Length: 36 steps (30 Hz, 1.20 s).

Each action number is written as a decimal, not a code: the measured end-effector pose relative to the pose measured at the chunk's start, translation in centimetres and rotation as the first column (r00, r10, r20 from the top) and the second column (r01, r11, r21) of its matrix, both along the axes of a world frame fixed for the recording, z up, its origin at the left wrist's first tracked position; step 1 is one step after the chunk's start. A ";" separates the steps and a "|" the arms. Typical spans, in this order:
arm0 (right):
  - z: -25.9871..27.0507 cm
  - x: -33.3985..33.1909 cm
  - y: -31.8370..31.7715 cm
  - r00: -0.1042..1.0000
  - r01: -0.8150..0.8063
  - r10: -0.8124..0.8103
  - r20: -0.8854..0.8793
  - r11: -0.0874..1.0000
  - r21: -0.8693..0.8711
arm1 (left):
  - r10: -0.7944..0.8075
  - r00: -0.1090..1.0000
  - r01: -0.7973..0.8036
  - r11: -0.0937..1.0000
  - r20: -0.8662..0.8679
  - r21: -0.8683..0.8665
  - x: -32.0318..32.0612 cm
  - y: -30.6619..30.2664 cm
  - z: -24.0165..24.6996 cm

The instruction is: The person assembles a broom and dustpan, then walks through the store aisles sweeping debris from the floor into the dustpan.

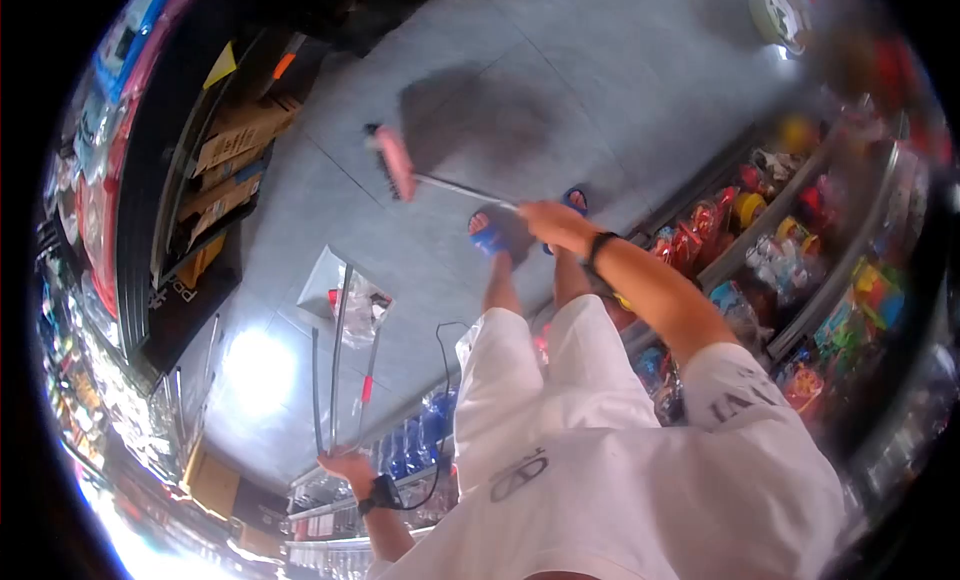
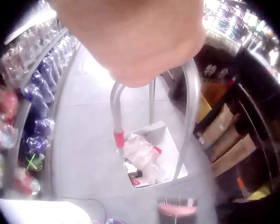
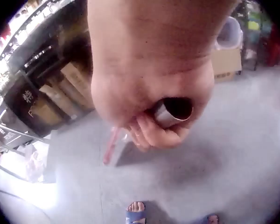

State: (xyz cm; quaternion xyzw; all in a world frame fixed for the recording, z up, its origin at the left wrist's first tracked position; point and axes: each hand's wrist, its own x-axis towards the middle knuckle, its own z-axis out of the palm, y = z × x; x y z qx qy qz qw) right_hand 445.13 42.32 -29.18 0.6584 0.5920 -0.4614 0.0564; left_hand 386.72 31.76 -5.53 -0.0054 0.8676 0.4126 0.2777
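Observation:
My right hand (image 1: pixel 555 226) grips the metal handle of a broom, its fingers curled round the tube (image 3: pixel 170 113) whose hollow end shows in the right wrist view. The pink broom head (image 1: pixel 397 164) with dark bristles is at the far end, over the grey floor. My left hand (image 1: pixel 348 466) holds the top of the metal tube frame (image 2: pixel 192 93) of a white dustpan (image 1: pixel 318 278). Inside the pan lie clear plastic wrappers (image 2: pixel 142 156) and some red bits. The fingertips of the left hand are hidden in the left wrist view.
Shelves of bagged toys (image 1: pixel 700 225) run along the right. Dark shelving with cardboard boxes (image 1: pixel 240 140) stands on the left, and blue bottles (image 1: pixel 410 445) line a low rack near the left arm. Feet in blue sandals (image 1: pixel 487 236) stand on the floor (image 1: pixel 520 80).

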 end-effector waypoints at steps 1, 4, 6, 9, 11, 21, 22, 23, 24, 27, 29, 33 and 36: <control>2.0 -2.2 2.6 0.991 0.067 -0.077 -0.107 0.994 -0.090 | -0.051 0.999 0.051 0.999 0.011 0.007 -0.2 -0.3 0.2; -0.5 -6.9 5.2 0.996 0.063 -0.062 -0.067 0.998 0.011 | -0.134 0.990 0.133 0.990 -0.043 -0.036 2.6 1.5 1.5; -0.8 -5.3 4.5 0.996 0.070 -0.075 -0.055 0.995 -0.073 | 0.043 0.998 -0.044 0.998 0.047 0.037 2.8 2.2 2.0; -2.2 0.6 -0.3 0.987 0.107 -0.103 0.124 0.994 -0.020 | 0.016 0.994 -0.013 1.000 0.104 -0.025 4.6 3.8 3.3; -1.9 6.7 -4.7 0.981 0.138 -0.138 0.138 0.990 0.014 | -0.006 0.994 0.005 1.000 0.112 0.010 4.6 4.1 2.6; 8.3 21.2 -10.2 0.950 0.213 -0.211 0.231 0.977 0.019 | -0.170 0.982 0.168 0.985 0.082 0.036 8.8 6.6 1.7; 10.8 20.3 -9.5 0.955 0.190 -0.183 0.235 0.982 -0.008 | -0.228 0.972 0.225 0.973 0.063 0.054 8.5 6.4 1.8; 12.1 19.3 -9.0 0.959 0.166 -0.154 0.240 0.986 -0.029 | -0.284 0.958 0.281 0.957 0.045 0.075 8.2 6.2 1.7; 12.2 18.5 -8.9 0.964 0.087 -0.078 0.253 0.996 -0.024 | -0.341 0.940 0.337 0.936 0.025 0.099 8.0 6.1 1.5; 11.9 17.3 -8.5 0.961 -0.089 0.082 0.263 0.996 0.014 | -0.405 0.913 0.393 0.906 0.054 0.159 5.2 6.2 1.0; 11.4 17.2 -8.2 0.969 -0.130 0.114 0.218 0.990 0.062 | -0.502 0.860 0.511 0.850 -0.098 0.129 6.6 6.5 1.4; 6.7 20.3 -8.8 0.817 -0.360 0.356 0.453 0.929 -0.082 | -0.314 0.947 0.301 0.940 0.061 0.162 8.2 9.8 3.3; 7.3 25.3 -7.5 0.779 -0.282 0.331 0.533 0.943 -0.175 | -0.378 0.926 0.369 0.911 0.016 0.184 14.2 11.1 5.7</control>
